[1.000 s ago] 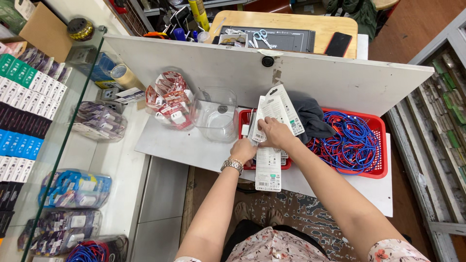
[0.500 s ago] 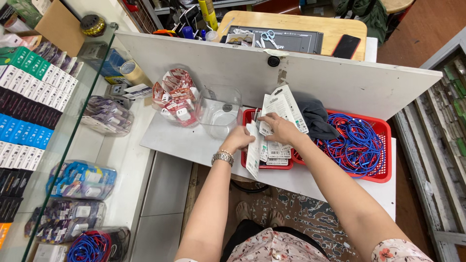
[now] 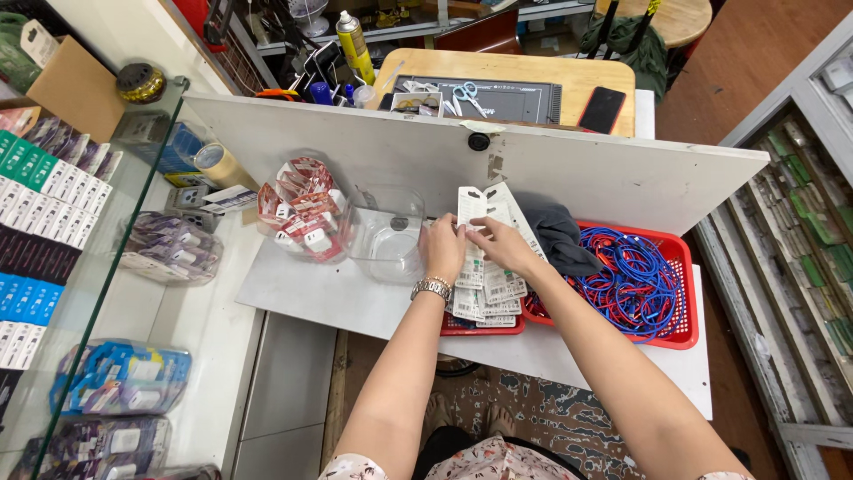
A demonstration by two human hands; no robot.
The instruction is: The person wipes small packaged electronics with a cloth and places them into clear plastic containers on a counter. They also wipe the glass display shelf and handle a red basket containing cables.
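Left hand: my left hand [image 3: 442,252], a metal watch [image 3: 432,288] at its wrist, is closed on the left edge of the white packaging cards [image 3: 484,212], fingers curled around them.
Right hand: my right hand [image 3: 499,245] pinches the same cards from the right, thumb and forefinger narrow on one card.
Cards: they stand tilted above a loose heap of similar cards [image 3: 484,293], which lies in the small red tray [image 3: 482,327] just beside my wrists.
Change: half a second ago one card hung low from my left hand over the tray; now that card is down on the heap and both hands have come together higher up on the fanned cards.
Right of my hands: a grey cloth [image 3: 557,235] lies over the edge of the red basket [image 3: 684,293] of blue and red cables [image 3: 633,284].
Left of my hands: an empty clear tub [image 3: 388,236] and a clear jar of red-and-white packets [image 3: 302,212], both unmoved on the white shelf [image 3: 302,293].
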